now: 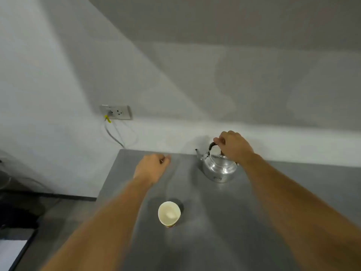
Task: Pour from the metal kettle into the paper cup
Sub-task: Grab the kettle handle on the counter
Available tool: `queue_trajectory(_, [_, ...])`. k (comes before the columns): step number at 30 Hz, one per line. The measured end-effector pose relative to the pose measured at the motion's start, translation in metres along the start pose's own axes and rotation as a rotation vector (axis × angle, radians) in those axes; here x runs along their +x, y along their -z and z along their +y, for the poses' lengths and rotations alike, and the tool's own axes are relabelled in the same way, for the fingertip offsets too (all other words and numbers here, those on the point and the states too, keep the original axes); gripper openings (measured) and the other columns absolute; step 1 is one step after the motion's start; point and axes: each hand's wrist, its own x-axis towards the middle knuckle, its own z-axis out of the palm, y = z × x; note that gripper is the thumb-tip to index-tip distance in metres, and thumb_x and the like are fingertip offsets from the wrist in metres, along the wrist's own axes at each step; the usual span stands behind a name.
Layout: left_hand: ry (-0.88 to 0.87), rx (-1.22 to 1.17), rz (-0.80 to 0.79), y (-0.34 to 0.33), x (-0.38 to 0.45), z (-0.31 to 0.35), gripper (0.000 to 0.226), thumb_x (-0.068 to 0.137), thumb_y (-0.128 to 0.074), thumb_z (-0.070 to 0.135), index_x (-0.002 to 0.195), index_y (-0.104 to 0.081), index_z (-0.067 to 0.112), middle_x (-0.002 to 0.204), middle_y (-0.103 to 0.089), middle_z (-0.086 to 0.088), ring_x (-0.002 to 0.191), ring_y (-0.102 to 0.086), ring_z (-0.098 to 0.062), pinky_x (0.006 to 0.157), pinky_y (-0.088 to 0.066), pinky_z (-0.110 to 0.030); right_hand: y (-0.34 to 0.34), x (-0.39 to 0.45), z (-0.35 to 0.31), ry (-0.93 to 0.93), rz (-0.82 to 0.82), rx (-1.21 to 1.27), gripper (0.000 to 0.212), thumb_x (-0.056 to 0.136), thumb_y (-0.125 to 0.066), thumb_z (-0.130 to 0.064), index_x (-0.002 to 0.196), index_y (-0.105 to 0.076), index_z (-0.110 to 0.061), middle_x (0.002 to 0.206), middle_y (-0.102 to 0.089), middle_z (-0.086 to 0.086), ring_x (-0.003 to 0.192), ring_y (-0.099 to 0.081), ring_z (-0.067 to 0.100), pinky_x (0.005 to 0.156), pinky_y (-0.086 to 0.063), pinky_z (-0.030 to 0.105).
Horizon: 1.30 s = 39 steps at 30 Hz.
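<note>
A shiny metal kettle (218, 169) stands upright on the grey table (224, 231) near the wall, its spout pointing left. My right hand (233, 146) is curled over its dark arched handle and grips it. A white paper cup (169, 213) stands upright nearer to me, left of the kettle, and looks empty. My left hand (151, 168) hovers over the table beyond the cup, fingers loosely closed and holding nothing.
The table's left edge (106, 182) drops to a dark floor. On the white wall sits a socket plate (116, 112) with a cable hanging down. A white board with a dark frame (11, 251) lies at the lower left.
</note>
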Motion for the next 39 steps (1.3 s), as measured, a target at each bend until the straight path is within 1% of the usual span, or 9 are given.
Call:
queue_trajectory(6, [0.125, -0.042, -0.048, -0.026, 0.015, -0.012, 0.050, 0.099, -0.046, 0.054, 0.077, -0.066, 0.014, 0.084, -0.076, -0.006, 0.085, -0.070, -0.031, 0.083, -0.058, -0.041, -0.022, 0.020, 0.034, -0.002, -0.050, -0.078, 0.043, 0.105, -0.041, -0.050, 0.113, -0.065, -0.015, 0.108, -0.063, 0.011, 0.103, -0.057, 0.032, 0.087, -0.051, 0.046])
queue_trajectory(11, [0.160, -0.044, -0.067, -0.041, 0.019, -0.023, 0.050, 0.098, -0.046, 0.056, 0.080, -0.069, 0.016, 0.085, -0.077, -0.005, 0.088, -0.070, -0.031, 0.085, -0.058, -0.042, -0.036, 0.021, 0.049, -0.119, -0.078, 0.115, 0.066, 0.099, -0.025, -0.071, 0.084, -0.059, -0.016, 0.077, -0.064, 0.003, 0.078, -0.060, 0.028, 0.070, -0.042, 0.037])
queue_trajectory(18, [0.202, -0.100, -0.059, -0.054, 0.002, -0.049, 0.053, 0.098, -0.045, 0.058, 0.074, -0.064, 0.014, 0.079, -0.077, -0.007, 0.085, -0.072, -0.030, 0.083, -0.058, -0.042, -0.037, 0.021, 0.040, -0.242, -0.007, 0.315, 0.068, 0.085, -0.055, -0.073, 0.046, -0.046, -0.018, 0.044, -0.045, -0.001, 0.048, -0.047, 0.018, 0.048, -0.033, 0.031])
queue_trajectory(21, [0.245, -0.163, -0.060, -0.063, -0.013, -0.072, 0.054, 0.097, -0.046, 0.060, 0.077, -0.066, 0.013, 0.076, -0.077, -0.007, 0.084, -0.076, -0.024, 0.082, -0.058, -0.042, -0.039, 0.009, 0.031, -0.250, 0.003, 0.309, 0.068, 0.081, -0.057, -0.075, 0.045, -0.050, -0.017, 0.040, -0.044, -0.003, 0.045, -0.048, 0.017, 0.046, -0.032, 0.029])
queue_trajectory(24, [0.335, -0.312, -0.051, -0.075, -0.030, -0.097, 0.039, 0.098, -0.052, 0.054, 0.081, -0.072, 0.026, 0.074, -0.078, 0.008, 0.072, -0.074, 0.001, 0.081, -0.057, -0.034, -0.035, -0.010, 0.017, -0.217, 0.028, 0.291, 0.068, 0.079, -0.057, -0.075, 0.044, -0.053, -0.017, 0.036, -0.043, -0.003, 0.044, -0.047, 0.017, 0.046, -0.030, 0.029])
queue_trajectory(29, [0.520, -0.595, -0.100, -0.097, -0.064, -0.128, 0.022, 0.101, -0.060, 0.034, 0.101, -0.075, 0.017, 0.085, -0.076, -0.005, 0.070, -0.069, -0.016, 0.090, -0.059, -0.041, -0.022, -0.056, -0.004, -0.178, 0.044, 0.332, 0.070, 0.078, -0.061, -0.076, 0.046, -0.050, -0.015, 0.037, -0.046, -0.006, 0.041, -0.041, 0.015, 0.047, -0.032, 0.029])
queue_trajectory(33, [0.517, -0.650, -0.105, -0.104, -0.092, -0.137, 0.025, 0.105, -0.053, 0.015, 0.120, -0.070, 0.004, 0.094, -0.073, -0.011, 0.071, -0.065, -0.011, 0.066, -0.051, -0.015, -0.010, -0.096, -0.023, -0.113, -0.010, 0.366, 0.057, 0.078, -0.067, -0.074, 0.048, -0.058, -0.026, 0.037, -0.046, -0.008, 0.039, -0.038, 0.012, 0.047, -0.034, 0.030])
queue_trajectory(35, [0.517, -0.691, -0.095, -0.104, -0.101, -0.135, 0.024, 0.104, -0.053, 0.010, 0.121, -0.069, 0.004, 0.094, -0.072, -0.012, 0.071, -0.063, -0.012, 0.061, -0.051, -0.009, -0.004, -0.112, -0.031, -0.097, -0.026, 0.387, 0.063, 0.076, -0.069, -0.074, 0.048, -0.054, -0.019, 0.037, -0.045, -0.007, 0.041, -0.039, 0.015, 0.049, -0.036, 0.032])
queue_trajectory(39, [0.437, -0.704, -0.181, -0.107, -0.117, -0.129, 0.031, 0.097, -0.063, 0.004, 0.128, -0.066, 0.007, 0.094, -0.070, -0.012, 0.072, -0.059, -0.016, 0.067, -0.052, -0.024, 0.008, -0.135, -0.046, -0.075, -0.043, 0.313, 0.070, 0.072, -0.062, -0.082, 0.053, -0.058, -0.014, 0.041, -0.053, -0.004, 0.044, -0.050, 0.019, 0.051, -0.045, 0.036])
